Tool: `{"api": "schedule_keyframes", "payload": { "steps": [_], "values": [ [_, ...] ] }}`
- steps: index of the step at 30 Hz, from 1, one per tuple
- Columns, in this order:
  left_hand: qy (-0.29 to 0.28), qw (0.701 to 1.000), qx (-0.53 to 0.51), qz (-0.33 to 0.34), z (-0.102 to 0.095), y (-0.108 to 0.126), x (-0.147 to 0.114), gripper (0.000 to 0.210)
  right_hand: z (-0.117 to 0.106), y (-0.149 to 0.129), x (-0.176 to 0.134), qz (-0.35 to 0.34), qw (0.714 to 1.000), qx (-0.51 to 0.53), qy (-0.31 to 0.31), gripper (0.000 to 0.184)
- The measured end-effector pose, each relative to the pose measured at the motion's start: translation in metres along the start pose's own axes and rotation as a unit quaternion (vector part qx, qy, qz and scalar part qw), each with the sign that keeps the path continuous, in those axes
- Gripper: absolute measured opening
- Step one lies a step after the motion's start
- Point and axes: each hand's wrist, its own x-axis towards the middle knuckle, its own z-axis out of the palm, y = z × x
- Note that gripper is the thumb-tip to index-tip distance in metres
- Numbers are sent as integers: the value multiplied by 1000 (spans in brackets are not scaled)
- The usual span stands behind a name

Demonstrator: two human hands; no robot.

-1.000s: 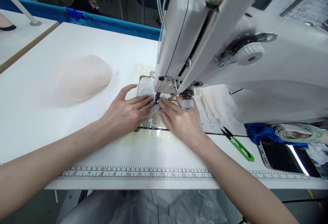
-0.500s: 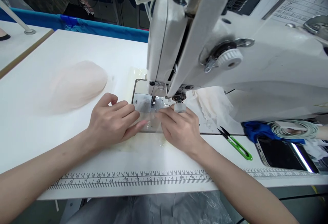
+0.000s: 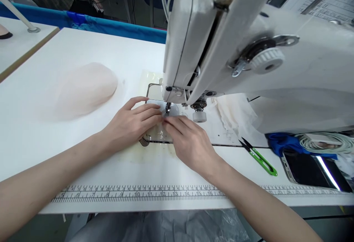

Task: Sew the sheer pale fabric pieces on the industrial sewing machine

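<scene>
Both my hands meet in front of the presser foot [image 3: 167, 108] of a white sewing machine [image 3: 188, 42]. My left hand [image 3: 132, 124] lies over the left of the needle plate [image 3: 159, 135], its fingers stretched toward the foot and its thumb hidden. From the right, my right hand [image 3: 190, 142] has its fingers pressed together, with the tips touching or nearly touching my left fingertips just below the foot. Whatever is between its fingertips is too small or too hidden to make out. Left of my hands rests a pale pink, sheer fabric cup [image 3: 88, 89].
Crumpled pale fabric [image 3: 233, 111] lies under the machine arm. Green thread snips [image 3: 260, 157], a phone [image 3: 315, 170] and a coiled cable [image 3: 326, 142] on blue cloth are at the right. A ruler strip [image 3: 138, 193] runs along the table's front edge.
My left hand has moved right and stretched its fingers to the presser foot. My right hand has shifted slightly left toward the foot. The view has shifted a little.
</scene>
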Motion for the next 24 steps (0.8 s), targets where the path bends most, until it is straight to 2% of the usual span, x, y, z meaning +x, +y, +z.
{"api": "schedule_keyframes", "payload": {
  "steps": [4, 10, 17, 24],
  "values": [
    [-17, 999, -18, -21, 5, 0, 1, 35, 0, 4, 1, 39, 999, -6, -28, 34],
    [-14, 1000, 6, -13, 4, 4, 0, 36, -3, 11, 5, 64, 996, -40, -38, 28],
    [-78, 995, 58, 7, 1, 9, -5, 47, 1, 15, 4, 45, 996, -73, -9, 32],
    [-75, 994, 79, 21, -4, 6, -5, 44, 0, 14, 4, 31, 997, -74, 13, 32]
  ]
}}
